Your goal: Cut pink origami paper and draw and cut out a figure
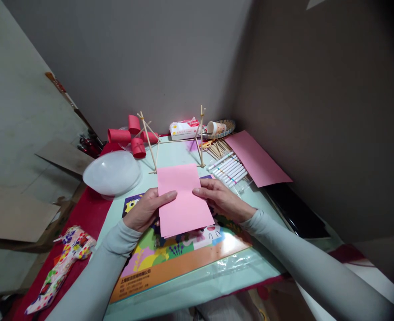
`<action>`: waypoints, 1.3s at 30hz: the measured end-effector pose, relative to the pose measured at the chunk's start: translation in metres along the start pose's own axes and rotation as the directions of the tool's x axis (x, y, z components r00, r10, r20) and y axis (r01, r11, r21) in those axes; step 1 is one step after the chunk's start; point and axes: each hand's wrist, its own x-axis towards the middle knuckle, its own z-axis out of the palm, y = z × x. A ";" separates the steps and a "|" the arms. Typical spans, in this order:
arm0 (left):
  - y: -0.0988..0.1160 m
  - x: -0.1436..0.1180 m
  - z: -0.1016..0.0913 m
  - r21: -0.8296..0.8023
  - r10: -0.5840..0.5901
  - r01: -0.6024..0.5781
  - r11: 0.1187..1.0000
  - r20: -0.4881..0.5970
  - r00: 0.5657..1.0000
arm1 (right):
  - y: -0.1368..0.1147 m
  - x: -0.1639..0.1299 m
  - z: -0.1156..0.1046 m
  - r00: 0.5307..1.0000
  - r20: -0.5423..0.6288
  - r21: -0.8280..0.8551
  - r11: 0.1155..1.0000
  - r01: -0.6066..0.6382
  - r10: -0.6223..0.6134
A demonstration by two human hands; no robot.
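Observation:
Between both hands I hold a pink sheet of paper (pixel 183 218), perhaps folded or doubled, since a second edge shows at its lower left. My left hand (pixel 146 207) grips its left edge with the thumb on top. On the right edge, my right hand (pixel 222 198) pinches it the same way, fingers hidden underneath. Below the paper lies a colourful printed board (pixel 180 263) with an orange border and printed characters. Just beyond the paper stands a frame of thin wooden sticks (pixel 153 154), made of two tied uprights joined by crossbars.
Red paper tubes (pixel 120 135) and a translucent white bowl (pixel 112 171) are at the left. White markers (pixel 230 170), wooden sticks (pixel 219 149), another pink sheet (pixel 259 160) and a black flat item (pixel 297 211) lie right. Behind are a tissue pack (pixel 183 129) and paper cup (pixel 216 129).

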 end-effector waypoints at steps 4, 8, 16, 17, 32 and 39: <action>-0.002 0.000 0.003 -0.047 -0.009 0.009 0.999 0.016 1.000 | -0.001 0.000 0.000 1.000 0.016 0.047 0.999 0.001 -0.002; -0.004 0.002 0.002 -0.043 -0.006 0.007 0.999 0.014 1.000 | -0.001 0.000 0.001 1.000 0.020 0.040 0.999 -0.002 0.001; -0.006 0.003 0.002 -0.037 0.017 -0.015 0.999 0.030 0.999 | 0.006 0.002 -0.003 0.999 0.026 0.028 0.999 0.026 -0.027; -0.006 0.003 0.001 -0.033 0.016 -0.015 0.999 0.030 0.999 | 0.006 0.002 -0.003 0.999 0.025 0.028 0.999 0.026 -0.027; -0.006 0.003 -0.001 0.011 0.013 -0.013 1.000 0.004 1.000 | 0.002 0.001 -0.001 1.000 0.004 0.062 0.998 -0.009 0.009; -0.002 0.002 -0.005 0.008 0.033 -0.033 0.999 -0.024 0.999 | -0.002 0.000 0.001 1.000 -0.019 0.115 0.993 -0.016 0.019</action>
